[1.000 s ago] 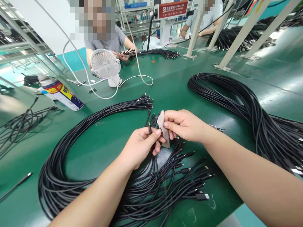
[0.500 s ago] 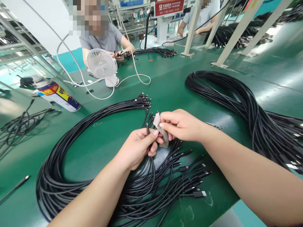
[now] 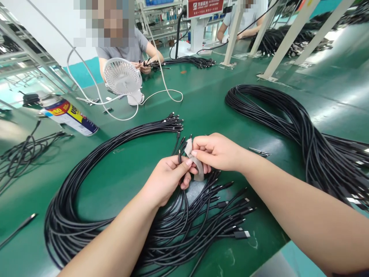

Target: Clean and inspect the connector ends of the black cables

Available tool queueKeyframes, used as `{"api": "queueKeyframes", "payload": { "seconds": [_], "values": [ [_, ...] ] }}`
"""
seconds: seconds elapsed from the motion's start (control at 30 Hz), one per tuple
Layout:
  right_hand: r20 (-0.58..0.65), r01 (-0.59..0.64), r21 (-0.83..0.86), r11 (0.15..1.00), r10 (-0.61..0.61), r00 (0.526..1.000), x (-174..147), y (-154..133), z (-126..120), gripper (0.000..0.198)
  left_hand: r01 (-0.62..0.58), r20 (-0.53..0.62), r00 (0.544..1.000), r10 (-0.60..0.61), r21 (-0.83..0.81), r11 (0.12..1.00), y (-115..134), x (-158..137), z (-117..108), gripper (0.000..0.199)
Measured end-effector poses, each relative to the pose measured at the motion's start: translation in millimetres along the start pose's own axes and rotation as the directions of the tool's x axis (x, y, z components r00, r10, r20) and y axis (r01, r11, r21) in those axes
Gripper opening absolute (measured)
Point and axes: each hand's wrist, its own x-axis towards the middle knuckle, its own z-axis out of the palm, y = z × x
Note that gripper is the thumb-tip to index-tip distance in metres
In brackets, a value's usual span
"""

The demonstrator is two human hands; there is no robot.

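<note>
My left hand (image 3: 165, 177) is closed around a black cable (image 3: 180, 157), its connector end pointing up between thumb and fingers. Beside it, my right hand (image 3: 217, 151) pinches a strip of grey cloth (image 3: 198, 172) that hangs down between the two hands. The left thumb tip reaches the cloth's edge. What the right fingers may hold inside the cloth is hidden. Below my hands lies a curved bundle of black cables (image 3: 67, 188), its loose connectors (image 3: 242, 234) fanned to the right and more ends pointing away beyond my hands.
A second cable bundle (image 3: 302, 127) lies at the right, with metal tweezers (image 3: 261, 152) near my right wrist. At left are a spray can (image 3: 73, 117), a loose cable coil (image 3: 25, 154) and a white fan (image 3: 122, 79). A co-worker (image 3: 123, 42) handles cables across the green table.
Both hands keep their hold on the cable and the cloth. My right hand and the cloth have shifted very slightly left; the view has moved a little.
</note>
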Motion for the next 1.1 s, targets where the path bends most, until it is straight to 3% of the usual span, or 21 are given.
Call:
{"api": "queueKeyframes", "payload": {
  "seconds": [0.1,0.23,0.37,0.6,0.73,0.93,1.1],
  "values": [
    [-0.019,-0.043,0.048,0.998,0.044,0.999,2,-2,1,0.014,0.000,-0.015,1.000,0.000,-0.012,1.000,0,0,1,0.027],
    [0.104,-0.086,0.153,0.984,0.071,0.992,0,-8,-7,0.013,0.012,-0.001,1.000,-0.013,-0.071,0.997,2,0,2,0.027],
    [0.129,-0.080,0.155,0.985,0.061,0.990,-3,-7,-12,0.012,0.034,0.018,0.999,-0.033,-0.076,0.997,2,0,2,0.029],
    [-0.173,0.020,0.120,0.993,0.001,0.985,0,-7,-7,0.017,0.020,0.044,0.999,-0.015,-0.112,0.994,3,-1,-2,0.027],
    [-0.261,0.106,0.175,0.979,-0.058,0.964,0,-7,-13,0.020,0.034,0.064,0.998,-0.025,-0.134,0.990,3,-1,-4,0.027],
    [-0.122,0.058,0.233,0.971,-0.030,0.992,-1,-4,-5,0.017,0.030,0.085,0.996,-0.016,-0.162,0.986,4,-1,-3,0.027],
    [-0.029,-0.011,0.181,0.983,0.016,0.999,-2,-11,0,0.012,0.027,0.083,0.996,-0.016,-0.134,0.991,4,-1,-3,0.027]
  ]
}}
